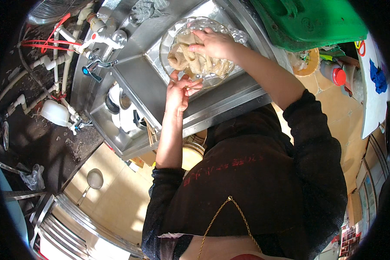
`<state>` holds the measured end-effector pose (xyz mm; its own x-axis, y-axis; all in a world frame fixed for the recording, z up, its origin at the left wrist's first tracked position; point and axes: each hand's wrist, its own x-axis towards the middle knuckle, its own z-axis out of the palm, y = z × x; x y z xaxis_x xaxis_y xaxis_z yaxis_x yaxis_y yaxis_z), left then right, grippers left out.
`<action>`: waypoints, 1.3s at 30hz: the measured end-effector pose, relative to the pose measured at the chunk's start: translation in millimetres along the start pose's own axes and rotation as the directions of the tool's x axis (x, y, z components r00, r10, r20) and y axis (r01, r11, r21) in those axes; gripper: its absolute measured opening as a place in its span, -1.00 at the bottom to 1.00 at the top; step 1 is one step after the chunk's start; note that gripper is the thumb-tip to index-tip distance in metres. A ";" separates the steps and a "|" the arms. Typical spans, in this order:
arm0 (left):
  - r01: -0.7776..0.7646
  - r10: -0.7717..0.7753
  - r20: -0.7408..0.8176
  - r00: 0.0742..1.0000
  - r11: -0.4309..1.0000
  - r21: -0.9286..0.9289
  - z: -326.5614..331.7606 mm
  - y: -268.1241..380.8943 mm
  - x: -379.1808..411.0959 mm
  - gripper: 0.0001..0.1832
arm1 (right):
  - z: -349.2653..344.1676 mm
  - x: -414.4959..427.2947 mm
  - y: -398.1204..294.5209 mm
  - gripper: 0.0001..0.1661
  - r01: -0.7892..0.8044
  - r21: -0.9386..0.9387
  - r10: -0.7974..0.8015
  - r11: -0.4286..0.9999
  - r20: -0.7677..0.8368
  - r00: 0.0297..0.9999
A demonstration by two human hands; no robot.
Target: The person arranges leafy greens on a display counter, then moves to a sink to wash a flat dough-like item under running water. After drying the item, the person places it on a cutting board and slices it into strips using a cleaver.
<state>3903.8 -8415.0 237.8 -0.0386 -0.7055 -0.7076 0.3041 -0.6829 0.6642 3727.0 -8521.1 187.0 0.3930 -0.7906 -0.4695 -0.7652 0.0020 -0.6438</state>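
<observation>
A clear glass bowl [165, 48] with a scalloped rim stands over the larger basin of a steel sink [133, 81]. Inside it lie pale tan, textured, folded pieces [195, 60] that look like tripe. My left hand [183, 89] holds the near rim of the bowl, its fingers curled at the edge. My right hand [213, 44] rests on the tan pieces with the fingers spread; whether it pinches any of them is unclear. Clear crumpled plastic [240, 35] shows at the bowl's right side.
A faucet [97, 66] reaches over the sink's left side. The smaller basin holds bowls [128, 118] and wooden chopsticks [150, 131]. A grey mesh cloth [148, 9] lies on the back ledge. A green plastic lid or bin [315, 22] stands at right, near a red-lidded jar [339, 76].
</observation>
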 end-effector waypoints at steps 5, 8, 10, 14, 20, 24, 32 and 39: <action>0.014 -0.014 0.002 1.000 1.000 -0.023 -2.9 0.9 1.4 -0.51 | 9.6 -12.6 -18.1 -0.12 -0.070 0.150 0.078 0.986 -0.049 0.996; 0.023 -0.020 0.026 0.999 0.993 -0.116 -5.9 -3.2 2.9 -0.63 | 6.7 -14.2 -20.6 -0.12 -0.042 0.225 0.053 0.973 -0.043 0.998; 0.007 -0.002 0.036 0.999 0.989 -0.146 -7.7 -5.2 2.6 -0.66 | 1.6 -16.7 -24.1 -0.15 -0.019 0.223 0.029 0.975 -0.041 0.999; -0.034 0.037 0.018 0.999 0.991 -0.132 -6.1 -5.2 1.1 -0.66 | 5.2 -26.4 -44.6 -0.25 0.005 0.120 0.004 0.993 -0.078 0.997; -0.128 0.124 -0.054 0.991 0.988 -0.085 1.2 -8.6 -1.7 -0.65 | 38.0 -35.6 -60.4 -0.29 0.152 0.126 -0.123 0.980 -0.215 0.969; -0.159 0.151 -0.092 0.984 0.984 -0.082 0.6 -8.4 -8.5 -0.64 | 42.6 -37.5 -61.7 -0.33 0.183 0.139 -0.144 0.973 -0.250 0.958; -0.284 0.275 -0.146 0.950 0.957 -0.049 16.8 -5.6 -14.5 -0.56 | 56.4 -29.5 -64.1 -0.29 0.146 0.355 -0.019 0.924 -0.338 0.941; -0.351 0.441 -0.229 0.868 0.870 0.346 24.5 9.7 -21.6 -0.52 | 64.7 -13.5 -83.5 -0.42 0.320 0.708 0.121 0.630 -0.496 0.860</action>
<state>3884.4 -8411.0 265.4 0.3187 -0.8700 -0.3761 -0.0514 -0.4121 0.9097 3818.5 -8471.0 208.1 -0.0081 -0.9833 -0.1819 0.0049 0.1818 -0.9833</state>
